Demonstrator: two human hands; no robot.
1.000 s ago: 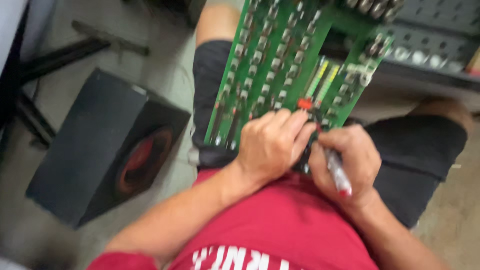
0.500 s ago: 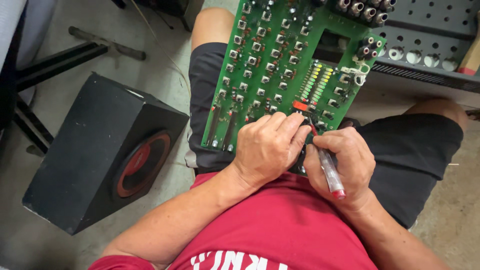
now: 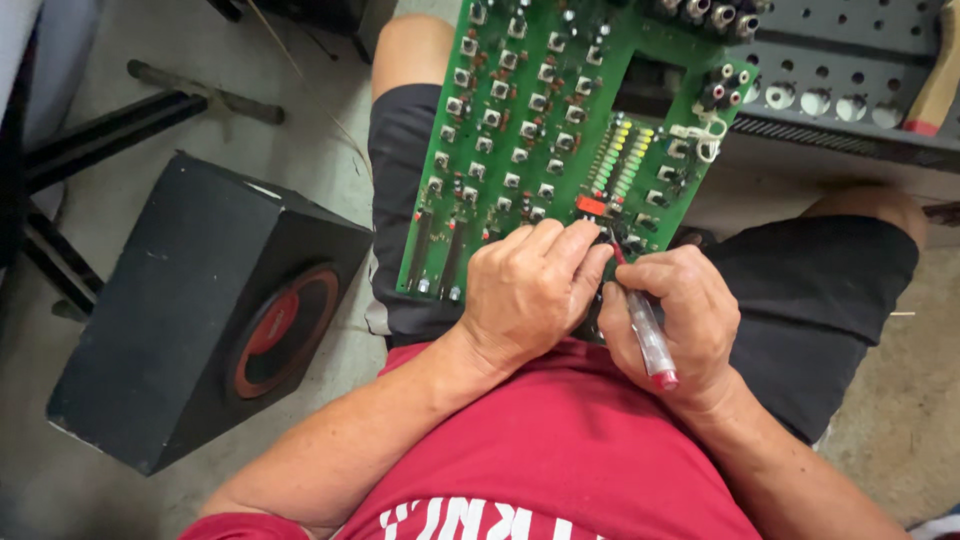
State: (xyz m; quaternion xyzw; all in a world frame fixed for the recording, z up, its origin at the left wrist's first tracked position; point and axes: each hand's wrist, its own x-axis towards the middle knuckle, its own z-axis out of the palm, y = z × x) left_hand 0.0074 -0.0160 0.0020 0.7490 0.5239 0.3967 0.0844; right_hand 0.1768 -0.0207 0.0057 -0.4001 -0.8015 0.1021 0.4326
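Just ahead of the right hand (image 3: pixel 672 318), whose fingers close around a clear red-capped probe (image 3: pixel 645 330) slanting up-left, its tip meets the green circuit board's (image 3: pixel 520 120) near edge, where the left hand (image 3: pixel 528 288) curls closed, pressing on the board.

The near edge of the green circuit board (image 3: pixel 540 130) is covered by the left hand (image 3: pixel 530 290) and right hand (image 3: pixel 675 325); its far end at twelve o'clock is cut off. The pen-like tool's (image 3: pixel 648 335) tip is hidden between the fingers.

Black speaker box (image 3: pixel 190 310), grey perforated panel (image 3: pixel 850 80)
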